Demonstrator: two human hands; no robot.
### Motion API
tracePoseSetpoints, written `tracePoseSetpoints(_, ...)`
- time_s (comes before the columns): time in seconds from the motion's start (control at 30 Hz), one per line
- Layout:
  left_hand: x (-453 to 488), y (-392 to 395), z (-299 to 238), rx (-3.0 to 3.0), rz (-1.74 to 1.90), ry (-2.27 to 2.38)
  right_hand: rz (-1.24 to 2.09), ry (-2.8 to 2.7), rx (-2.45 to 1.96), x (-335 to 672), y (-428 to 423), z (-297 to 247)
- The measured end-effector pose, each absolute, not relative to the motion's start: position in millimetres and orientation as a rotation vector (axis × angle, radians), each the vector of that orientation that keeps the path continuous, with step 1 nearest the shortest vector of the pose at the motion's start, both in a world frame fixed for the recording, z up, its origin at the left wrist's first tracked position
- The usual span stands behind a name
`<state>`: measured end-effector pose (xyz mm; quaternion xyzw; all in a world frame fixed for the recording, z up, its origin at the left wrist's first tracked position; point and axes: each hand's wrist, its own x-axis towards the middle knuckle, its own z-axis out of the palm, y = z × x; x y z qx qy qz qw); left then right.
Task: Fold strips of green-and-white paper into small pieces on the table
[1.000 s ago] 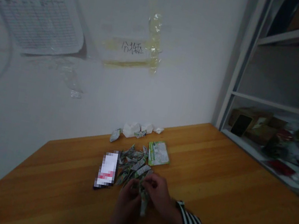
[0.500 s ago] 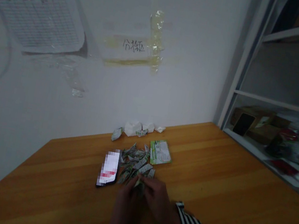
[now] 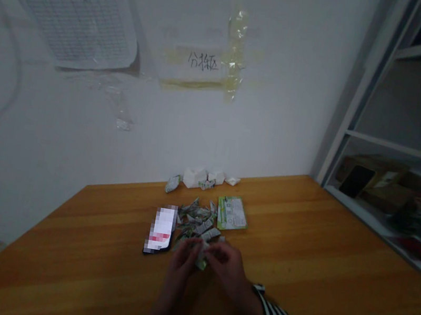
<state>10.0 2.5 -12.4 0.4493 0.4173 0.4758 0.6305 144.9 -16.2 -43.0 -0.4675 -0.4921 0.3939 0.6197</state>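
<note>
A small foil sachet (image 3: 201, 260) appears to be pinched between the left hand (image 3: 180, 265) and the right hand (image 3: 224, 268), both curled almost shut, so that it seems to be kept up off the wooden counter (image 3: 304, 236). How firmly each hand has hold cannot be told, as the sachet is largely hidden by them. A heap of crumpled foil sachets (image 3: 194, 220) lies just ahead of the hands, with a smartphone (image 3: 161, 229) beyond the left hand and a green printed packet (image 3: 232, 213) beyond the right.
</note>
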Motion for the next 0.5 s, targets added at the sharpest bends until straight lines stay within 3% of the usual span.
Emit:
tracePoseSetpoints(0.23,6,5,-7,1.122,0.966,0.982,1.046,-1.06,-1.074,143,-20,-37)
tracePoseSetpoints(0.5,0,8,-16,1.319,1.116,1.109,1.058,-1.104,-1.102,135,-28,-32)
